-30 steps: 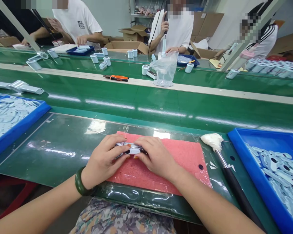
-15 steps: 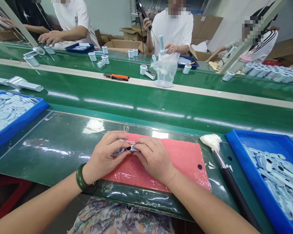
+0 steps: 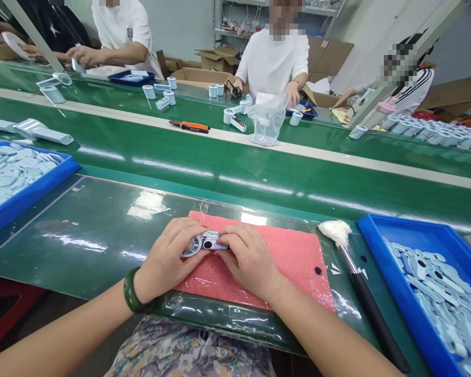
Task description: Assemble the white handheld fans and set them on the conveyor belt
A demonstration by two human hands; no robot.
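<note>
Between my two hands is a light grey plastic housing (image 3: 214, 242) with a round ring at its left end and a black oval spot on the side toward me. My left hand (image 3: 173, 247) grips the ring end, fingers above and thumb below. The other end is pinched by the fingers of my right hand (image 3: 251, 257). Both hands are over a pink pad (image 3: 294, 256) under clear plastic. A black round dot (image 3: 318, 270) lies near the pad's right edge. My fingertips hide parts of the housing.
Blue trays of pale plastic parts stand left (image 3: 68, 163) and right (image 3: 371, 230). A black-handled tool (image 3: 372, 309) with a white wrapped head lies by the right tray. Orange pliers (image 3: 194, 127) and a plastic bag (image 3: 265, 123) are on the line beyond. Co-workers sit opposite.
The housing has turned between my hands, showing more of its ring and black spot. Across the line, a co-worker has lowered the dark tool held up before.
</note>
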